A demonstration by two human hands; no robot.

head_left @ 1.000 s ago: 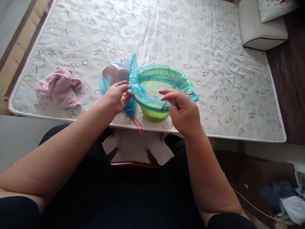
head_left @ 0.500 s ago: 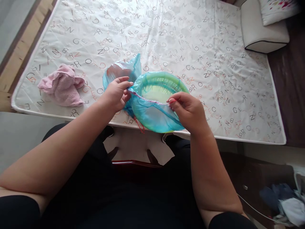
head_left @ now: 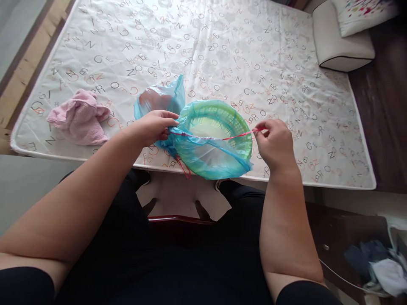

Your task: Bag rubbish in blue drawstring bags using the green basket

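A translucent blue plastic bag (head_left: 203,159) with a drawstring edge lies around a green basket (head_left: 239,120) at the front of the mattress. My left hand (head_left: 159,125) pinches the bag's gathered edge at the basket's left side. Stretched to the right is the red drawstring (head_left: 237,136), its end held between the thumb and fingers of my right hand (head_left: 274,142), just off the basket's rim. Behind my left hand sits another blue bag (head_left: 171,95) with something reddish-brown inside that I cannot make out. A red string (head_left: 183,166) dangles over the mattress edge.
The letter-printed mattress (head_left: 302,97) spreads out ahead. On its left lies a crumpled pink towel (head_left: 79,118). A cream bolster (head_left: 343,42) and a white pillow (head_left: 365,17) are at the far right. Clothes (head_left: 378,262) lie low at the right.
My right hand has moved right, drawing the red string out of the bag's edge into a taut line. My left hand has closed more on the edge.
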